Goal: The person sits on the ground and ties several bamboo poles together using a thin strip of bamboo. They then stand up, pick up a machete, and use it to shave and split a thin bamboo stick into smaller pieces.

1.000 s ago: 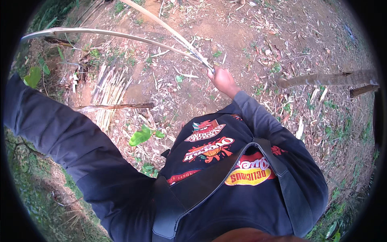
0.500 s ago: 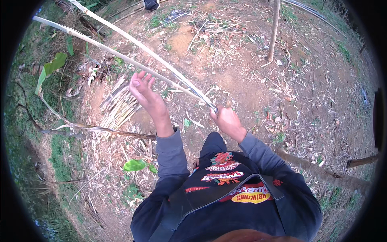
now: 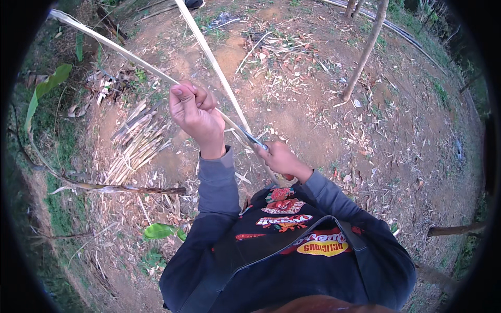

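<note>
My left hand [image 3: 197, 110] is closed round a long, pale split strip [image 3: 128, 53], which looks like bamboo and runs to the upper left. My right hand [image 3: 283, 159] grips a knife by its handle, most of which the fingers hide. Its grey blade [image 3: 251, 136] points up and left, between the near end of that strip and a second pale strip [image 3: 211, 58]. The second strip slants from the top edge down past the blade, towards my body. Whether the two strips still join near the blade, I cannot tell.
A bundle of cut sticks [image 3: 136, 148] lies on the ground at left. Near it, a dry branch [image 3: 130, 189] juts in. A thin upright post [image 3: 365, 55] stands at upper right, and a log [image 3: 456, 229] at the right edge. Shavings litter the soil.
My left hand, open beside the strip before, has closed on it. The two strips have spread apart, the second swinging right. My right hand has shifted slightly left and down with the knife.
</note>
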`<state>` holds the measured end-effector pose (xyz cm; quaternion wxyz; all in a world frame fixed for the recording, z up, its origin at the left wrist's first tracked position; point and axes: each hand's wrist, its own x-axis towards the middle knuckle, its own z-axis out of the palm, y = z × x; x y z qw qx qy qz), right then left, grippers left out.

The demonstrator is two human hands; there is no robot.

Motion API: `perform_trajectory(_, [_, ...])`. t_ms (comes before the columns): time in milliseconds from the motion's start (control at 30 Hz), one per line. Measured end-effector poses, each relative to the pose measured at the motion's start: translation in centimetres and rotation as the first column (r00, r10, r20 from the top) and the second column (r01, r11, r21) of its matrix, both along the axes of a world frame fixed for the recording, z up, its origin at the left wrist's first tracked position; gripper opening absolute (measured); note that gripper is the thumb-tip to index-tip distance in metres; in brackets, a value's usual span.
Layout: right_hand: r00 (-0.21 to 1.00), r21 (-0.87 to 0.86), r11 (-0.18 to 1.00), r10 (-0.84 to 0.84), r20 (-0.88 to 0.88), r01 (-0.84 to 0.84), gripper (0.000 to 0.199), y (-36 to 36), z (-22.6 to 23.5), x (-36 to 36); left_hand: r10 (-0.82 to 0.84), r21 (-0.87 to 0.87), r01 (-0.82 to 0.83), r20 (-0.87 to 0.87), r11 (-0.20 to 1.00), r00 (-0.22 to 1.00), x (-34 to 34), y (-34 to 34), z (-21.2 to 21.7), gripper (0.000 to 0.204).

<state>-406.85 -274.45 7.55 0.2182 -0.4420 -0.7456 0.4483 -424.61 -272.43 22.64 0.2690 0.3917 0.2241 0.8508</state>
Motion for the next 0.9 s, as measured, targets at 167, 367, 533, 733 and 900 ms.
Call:
perform_trajectory(167, [0.945,-0.725,0.665,-0.089,-0.314,-0.179,0.055,3.3,0.9,-0.1,0.055,-0.081,-0.049,0.072,0.996,0.996,-4.0,3.0,1.7,0.035])
perform_trajectory(367, [0.999,0.111,0.993,-0.041,0.03,0.037,0.051,2.7,0.6,-1.6,0.178,-0.213,-0.207,-0.148,0.955,0.973,-1.1,6.7,-0.8,0.032])
perform_trajectory(533, [0.998,0.092,0.994,-0.061,-0.005,0.061,0.048,4.5,5.9,-2.4,0.277,-0.241,-0.297,-0.114,0.924,0.954,0.1,7.9,-1.8,0.025])
perform_trajectory(733, [0.992,0.133,0.991,0.006,-0.124,0.011,0.049,5.2,7.8,-0.8,0.024,-0.094,-0.027,-0.039,0.995,0.999,0.4,7.2,0.7,0.028])
perform_trajectory(900, [0.996,0.099,0.995,0.015,0.084,-0.023,0.047,5.7,7.9,0.1,0.033,0.009,-0.032,-0.203,0.999,0.979,2.4,7.2,1.4,0.03])
